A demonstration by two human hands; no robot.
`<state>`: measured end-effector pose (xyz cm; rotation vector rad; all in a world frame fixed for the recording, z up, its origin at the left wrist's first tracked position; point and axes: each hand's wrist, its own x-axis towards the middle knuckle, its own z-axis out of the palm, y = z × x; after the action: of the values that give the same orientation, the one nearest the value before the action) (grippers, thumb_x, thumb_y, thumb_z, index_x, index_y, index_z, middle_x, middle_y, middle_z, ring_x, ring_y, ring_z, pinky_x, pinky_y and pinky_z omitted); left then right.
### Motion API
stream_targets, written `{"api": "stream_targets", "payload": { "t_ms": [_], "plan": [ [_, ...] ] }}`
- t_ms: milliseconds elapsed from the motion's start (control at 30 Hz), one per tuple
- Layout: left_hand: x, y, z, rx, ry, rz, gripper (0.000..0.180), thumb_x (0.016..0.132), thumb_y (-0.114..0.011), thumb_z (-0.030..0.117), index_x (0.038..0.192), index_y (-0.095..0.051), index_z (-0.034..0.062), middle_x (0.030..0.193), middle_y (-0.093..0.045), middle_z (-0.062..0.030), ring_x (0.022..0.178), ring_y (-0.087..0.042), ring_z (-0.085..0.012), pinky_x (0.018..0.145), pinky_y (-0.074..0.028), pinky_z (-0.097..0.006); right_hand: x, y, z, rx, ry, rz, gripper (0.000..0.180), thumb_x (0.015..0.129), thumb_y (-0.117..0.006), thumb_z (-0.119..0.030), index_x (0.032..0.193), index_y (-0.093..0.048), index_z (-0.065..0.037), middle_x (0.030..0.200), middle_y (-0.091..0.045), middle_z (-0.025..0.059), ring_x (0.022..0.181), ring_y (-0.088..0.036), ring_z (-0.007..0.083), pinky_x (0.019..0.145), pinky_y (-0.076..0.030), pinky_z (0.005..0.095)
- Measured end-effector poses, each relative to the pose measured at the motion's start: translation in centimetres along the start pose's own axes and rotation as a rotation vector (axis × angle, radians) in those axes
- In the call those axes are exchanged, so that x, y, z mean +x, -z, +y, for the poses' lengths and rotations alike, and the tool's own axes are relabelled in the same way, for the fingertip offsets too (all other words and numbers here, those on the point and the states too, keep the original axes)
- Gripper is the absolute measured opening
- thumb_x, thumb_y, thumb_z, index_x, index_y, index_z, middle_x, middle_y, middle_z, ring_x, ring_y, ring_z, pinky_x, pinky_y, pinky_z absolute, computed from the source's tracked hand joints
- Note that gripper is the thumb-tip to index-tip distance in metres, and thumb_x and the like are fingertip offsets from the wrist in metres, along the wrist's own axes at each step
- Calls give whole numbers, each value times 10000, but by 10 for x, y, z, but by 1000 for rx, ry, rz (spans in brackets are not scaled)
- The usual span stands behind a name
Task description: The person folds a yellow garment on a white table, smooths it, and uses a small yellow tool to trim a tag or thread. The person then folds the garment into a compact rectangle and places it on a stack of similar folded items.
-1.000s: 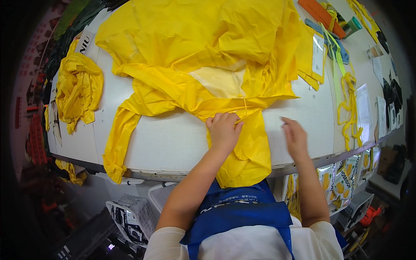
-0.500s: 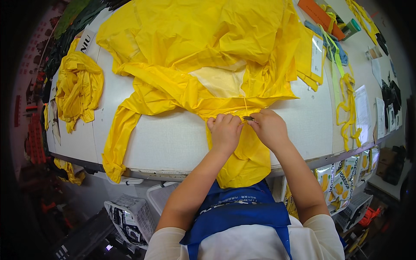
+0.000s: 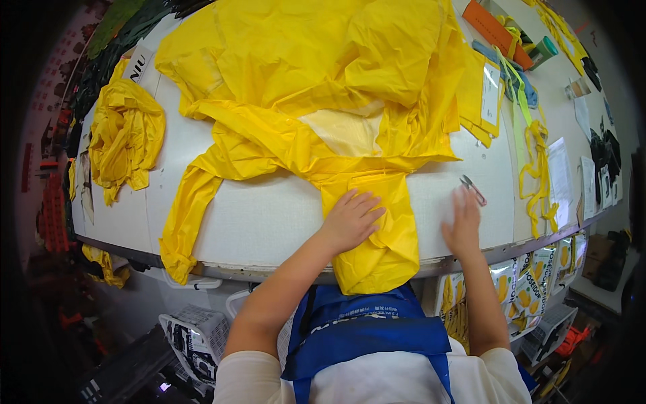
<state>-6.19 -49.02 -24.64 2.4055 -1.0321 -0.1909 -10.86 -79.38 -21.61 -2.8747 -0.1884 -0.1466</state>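
A large yellow coated garment (image 3: 296, 60) is spread over the table, with a pale mesh lining (image 3: 346, 131) showing near its middle. One narrower yellow section (image 3: 380, 256) hangs toward me past the table's front edge. Flat on the upper part of that section rests my left hand (image 3: 351, 219), its fingers spread and nothing in it. To the right, over the bare tabletop, my right hand (image 3: 463, 222) has its fingers stretched out, slightly blurred by motion. Small thread snips (image 3: 474, 190) lie just beyond its fingertips, apart from the grip.
A crumpled yellow garment (image 3: 126, 141) lies at the left of the white table (image 3: 269, 209). At the right are yellow strips (image 3: 536, 175), an orange box (image 3: 496, 34), a green-lidded container (image 3: 544, 50) and papers (image 3: 560, 175). Packaged goods (image 3: 525, 286) stand below the front edge.
Both hands have come off the garment's seam. The right hand moved right and let go of the snips, which now lie on the table. The left hand flattened onto the yellow section.
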Motion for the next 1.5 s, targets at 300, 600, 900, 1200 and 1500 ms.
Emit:
{"api": "stream_targets", "payload": {
  "t_ms": [300, 600, 900, 1200, 1500],
  "plan": [
    [-24, -3, 6, 173, 33, -92, 576, 878, -499, 493, 1399, -414, 263, 1505, -286, -111, 1408, -212, -302, 1128, -133, -511, 6, -31, -43, 391, 498, -360, 473, 721, -688, -262, 1169, -606, -131, 1177, -604, 129, 1139, -530, 339, 955, -410, 435],
    [-36, 30, 22, -60, 333, 481, 607, 853, -587, 398, 1371, -420, 129, 1369, -441, -145, 1310, -354, -332, 1066, -284, -464, 46, -47, -84, 312, -268, -340, 390, 811, -656, -329, 1002, -576, 2, 869, -643, 229, 820, -631, 384, 693, -504, 458],
    [-38, -2, 42, 176, 278, 8, 654, 785, -662, 433, 1363, -456, 208, 1412, -415, -117, 1343, -296, -386, 1100, -209, -510, 111, -22, -106, 398, -195, -228, 393, 783, -684, -352, 941, -630, 3, 894, -652, 175, 814, -630, 330, 717, -504, 390],
    [-41, -8, 40, 118, 272, 99, 646, 741, -716, 345, 1330, -493, 200, 1342, -459, -114, 1289, -357, -370, 1079, -250, -507, 105, -27, -102, 462, 267, -164, 314, 755, -704, -188, 1028, -634, -47, 985, -594, 124, 937, -579, 303, 815, -466, 399],
    [-41, -3, 27, 20, 227, 176, 356, 742, -708, 251, 1058, -618, 112, 913, -624, -96, 939, -578, -273, 942, -404, -440, 39, 1, -95, 149, 611, -172, 554, 733, -730, -287, 1221, -564, -87, 1301, -510, 104, 1228, -459, 304, 1014, -350, 430]
  ]
}}
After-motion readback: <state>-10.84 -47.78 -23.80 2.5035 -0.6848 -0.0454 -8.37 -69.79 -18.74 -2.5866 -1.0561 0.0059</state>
